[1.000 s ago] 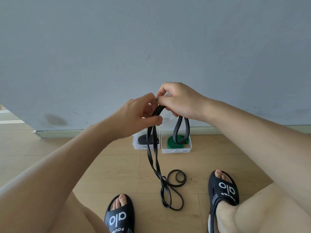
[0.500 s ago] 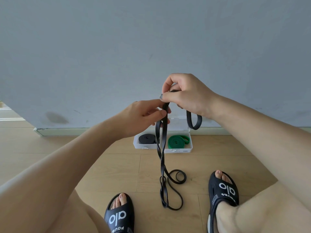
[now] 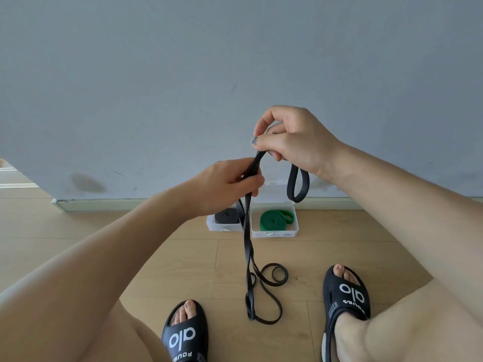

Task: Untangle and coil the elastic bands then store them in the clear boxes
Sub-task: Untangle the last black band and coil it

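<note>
A long black elastic band hangs twisted from both hands down to the floor, where its lower end lies in loose loops. My right hand pinches the band's top, and a short loop dangles below that wrist. My left hand, lower and to the left, grips the two strands together. Behind them, against the wall, stand two clear boxes: the left box holds a coiled black band, the right box holds a coiled green band.
A grey wall with a skirting board runs just behind the boxes. Wooden floor lies in front. My feet in black slides flank the band's loops, and my bare legs fill the lower corners.
My right hand has risen with the band's top while my left hand slid down the strands. The hanging part is pulled straighter, and the floor loops have tightened a little.
</note>
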### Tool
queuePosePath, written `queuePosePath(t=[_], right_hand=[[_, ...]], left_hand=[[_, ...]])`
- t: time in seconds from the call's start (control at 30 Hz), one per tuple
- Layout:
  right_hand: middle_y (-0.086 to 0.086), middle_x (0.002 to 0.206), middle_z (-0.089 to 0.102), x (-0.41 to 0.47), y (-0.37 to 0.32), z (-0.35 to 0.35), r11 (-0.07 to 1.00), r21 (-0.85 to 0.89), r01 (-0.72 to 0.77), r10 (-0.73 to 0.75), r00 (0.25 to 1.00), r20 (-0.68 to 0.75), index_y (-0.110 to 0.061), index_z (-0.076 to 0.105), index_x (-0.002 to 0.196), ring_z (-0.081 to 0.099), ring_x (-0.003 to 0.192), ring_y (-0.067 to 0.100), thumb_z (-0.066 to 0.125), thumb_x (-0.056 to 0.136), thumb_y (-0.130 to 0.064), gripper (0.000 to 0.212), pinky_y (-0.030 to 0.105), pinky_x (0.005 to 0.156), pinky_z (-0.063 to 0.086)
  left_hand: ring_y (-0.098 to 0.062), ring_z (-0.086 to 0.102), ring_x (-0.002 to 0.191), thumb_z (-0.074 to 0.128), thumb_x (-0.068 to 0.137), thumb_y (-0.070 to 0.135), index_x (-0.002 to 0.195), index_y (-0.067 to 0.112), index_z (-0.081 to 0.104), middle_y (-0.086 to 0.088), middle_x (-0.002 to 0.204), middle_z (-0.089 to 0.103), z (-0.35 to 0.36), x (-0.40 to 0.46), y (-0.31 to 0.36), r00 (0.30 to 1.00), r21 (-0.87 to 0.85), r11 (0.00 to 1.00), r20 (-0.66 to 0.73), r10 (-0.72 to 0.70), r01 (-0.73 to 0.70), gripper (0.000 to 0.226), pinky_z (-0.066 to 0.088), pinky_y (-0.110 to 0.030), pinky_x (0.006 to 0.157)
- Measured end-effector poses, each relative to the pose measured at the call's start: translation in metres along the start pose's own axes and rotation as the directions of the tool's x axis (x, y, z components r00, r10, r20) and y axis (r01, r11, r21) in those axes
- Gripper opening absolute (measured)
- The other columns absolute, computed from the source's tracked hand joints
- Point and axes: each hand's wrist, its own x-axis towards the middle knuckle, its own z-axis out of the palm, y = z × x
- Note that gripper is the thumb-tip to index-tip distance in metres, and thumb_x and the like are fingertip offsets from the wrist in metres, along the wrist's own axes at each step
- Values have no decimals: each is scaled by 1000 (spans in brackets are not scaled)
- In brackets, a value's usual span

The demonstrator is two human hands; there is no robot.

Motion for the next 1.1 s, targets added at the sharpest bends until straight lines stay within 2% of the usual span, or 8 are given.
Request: queuePosePath(t=[0.13, 0.23, 0.37, 0.6, 0.77, 0.83, 1.0, 1.1], right_hand=[[-5, 51, 54, -2, -1, -3, 1000, -4, 17, -17, 1000, -11, -12, 65, 94, 48, 57, 11, 68, 91, -13, 4, 24, 60, 40], [-4, 52, 55, -4, -2, -4, 1000, -4, 23, -23, 1000, 0, -13, 65, 93, 49, 58, 11, 68, 91, -14, 4, 24, 61, 40], [-4, 52, 56, -3, -1, -3, 1000, -9, 24, -24, 1000, -13, -14, 65, 90, 49, 57, 11, 68, 90, -13, 4, 24, 60, 39], [-6, 51, 56, 1, 3, -12, 1000, 10, 8, -7, 995, -98, -12, 64, 90, 50, 55, 9, 69, 91, -16, 6, 26, 60, 40], [-7, 51, 55, 2, 5, -12, 1000, -8, -4, 3, 993, -119, -14, 63, 87, 50, 53, 8, 69, 91, -15, 7, 23, 56, 39], [-6, 52, 55, 4, 6, -14, 1000, -6, -17, 16, 990, -138, -15, 63, 85, 49, 52, 8, 69, 90, -15, 8, 24, 55, 38], [-4, 52, 55, 7, 10, -25, 998, 53, -47, 57, 976, -209, -16, 63, 82, 45, 47, 9, 70, 87, -15, 8, 28, 57, 36], [-4, 54, 57, 9, 14, -28, 996, 25, -80, 84, 975, -204, -16, 64, 83, 46, 46, 7, 70, 87, -17, 7, 28, 58, 37]], left_hand=[[-16, 68, 67, 59, 101, 25, 92, 10, 59, -5, 85, 70, -4, 1, 1, 999, -57, 998, -41, -13, 11, 18, 58, -28, 63], [-23, 70, 63, 64, 98, 25, 90, 10, 55, 0, 71, 65, -5, -1, 1, 998, -28, 999, -53, -18, 16, 20, 58, -34, 61], [-16, 72, 65, 63, 99, 31, 91, 11, 54, -1, 78, 69, -6, 0, -1, 995, 87, 996, -94, 15, -7, 23, 60, -45, 76], [-19, 64, 76, 47, 102, 49, 87, 25, 45, 4, 85, 66, -12, 2, -3, 984, 369, 929, -155, 89, -26, 29, 54, -42, 70], [-1, 64, 76, 57, 103, 30, 92, 16, 51, 10, 88, 77, -10, 1, -1, 997, 128, 991, -75, 35, -26, 19, 41, -10, 63], [0, 70, 82, 60, 101, 26, 95, 17, 54, 9, 88, 77, -11, 1, -3, 997, 73, 997, -73, 19, -14, 12, 46, -14, 71], [-13, 78, 85, 67, 98, 19, 94, 13, 62, 4, 83, 74, -16, -2, -7, 992, -130, 991, -127, -22, 5, 8, 60, -40, 90], [-11, 74, 84, 69, 96, 20, 94, 19, 68, 4, 81, 73, -19, -2, -8, 989, -68, 997, -149, 11, -22, 2, 59, -36, 90]])
